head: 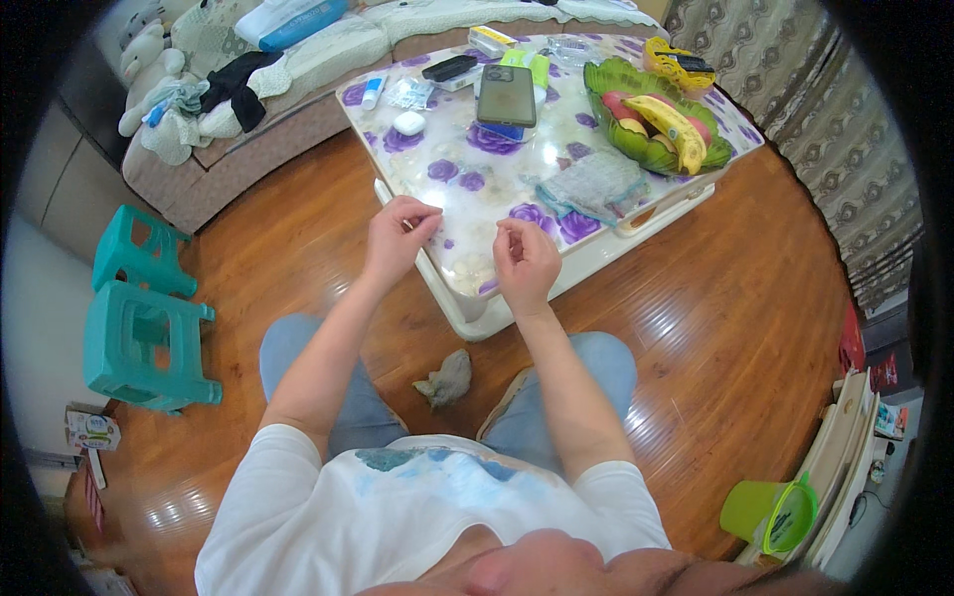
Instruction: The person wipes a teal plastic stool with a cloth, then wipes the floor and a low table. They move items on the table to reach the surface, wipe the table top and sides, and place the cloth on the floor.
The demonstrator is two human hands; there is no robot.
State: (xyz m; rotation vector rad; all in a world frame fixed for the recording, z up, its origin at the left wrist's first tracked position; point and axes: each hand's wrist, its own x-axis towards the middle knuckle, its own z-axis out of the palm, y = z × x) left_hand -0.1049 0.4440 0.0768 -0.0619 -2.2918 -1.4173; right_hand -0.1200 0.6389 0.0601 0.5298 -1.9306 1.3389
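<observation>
Both hands are raised over the near corner of a low table with a purple-rose cover [417, 164]. My left hand [399, 242] is at the corner's left edge, thumb and forefinger pinched together. Across from it, my right hand [528, 261] has its fingers curled in a similar pinch. No object shows between the fingertips of either hand. A folded grey cloth with blue-green edging [596, 186] lies to the right, beyond my right hand. Farther back, a smartphone [507, 97] rests on a blue item, and a small white rounded case [409, 123] sits to its left.
A green leaf-shaped bowl [618, 141] holds a banana [667, 123] and other fruit. On the floor between my feet lies a crumpled grey cloth [447, 380]. Teal plastic stools [149, 343] stand left, a sofa [246, 164] behind, a green bucket [753, 514] lower right.
</observation>
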